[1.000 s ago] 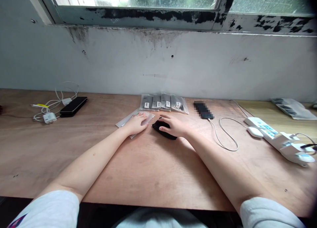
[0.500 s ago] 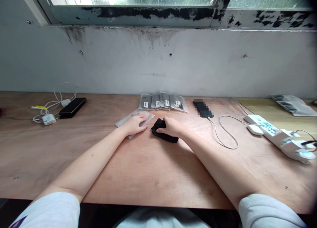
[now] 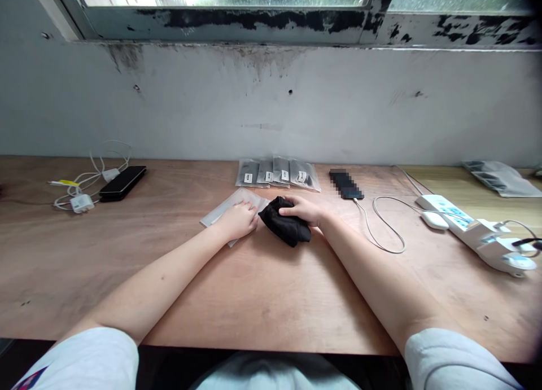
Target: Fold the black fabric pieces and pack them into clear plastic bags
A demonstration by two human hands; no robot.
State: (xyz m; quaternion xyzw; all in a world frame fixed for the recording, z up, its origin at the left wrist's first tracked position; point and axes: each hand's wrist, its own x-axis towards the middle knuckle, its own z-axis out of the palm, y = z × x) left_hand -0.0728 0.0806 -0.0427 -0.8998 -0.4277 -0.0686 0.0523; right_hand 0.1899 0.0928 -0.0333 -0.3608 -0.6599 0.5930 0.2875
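Observation:
My right hand (image 3: 302,209) is closed around a folded black cloth (image 3: 284,223), thumb on top and fingers behind it. The cloth is bunched and sits just above the wooden table. To its left lies a frosted plastic bag (image 3: 218,206), flat on the table and slightly askew. My left hand (image 3: 241,218) rests on the bag, its fingers curled together at the bag's right end, close beside the cloth. The fingertips are partly hidden.
Several labelled clear bags with dark contents (image 3: 276,172) overlap near the wall. A phone (image 3: 346,184) on a white cable lies right of them. Further right are a power strip (image 3: 449,212) and another bag (image 3: 502,178). A black case (image 3: 123,182) and white chargers (image 3: 82,202) lie left.
My left hand has slid a little right and its fingers have drawn in on the bag, which shifted right. The black cloth is raised and turned slightly in my right hand.

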